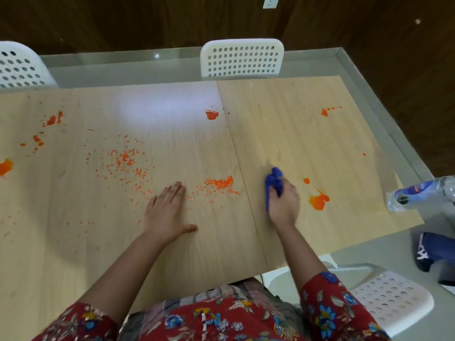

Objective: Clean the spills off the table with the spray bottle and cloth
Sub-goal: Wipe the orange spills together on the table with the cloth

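One cloth (272, 181), one spray bottle (417, 193), three chairs (242, 60)

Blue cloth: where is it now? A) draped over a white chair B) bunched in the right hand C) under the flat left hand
B: the right hand grips the bunched blue cloth against the table, while the left hand lies flat and holds nothing.

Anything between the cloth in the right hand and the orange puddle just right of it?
Nothing visible. Only bare table lies between the blue cloth, gripped by the right hand, and the orange puddle; the spray bottle lies farther right, beyond it.
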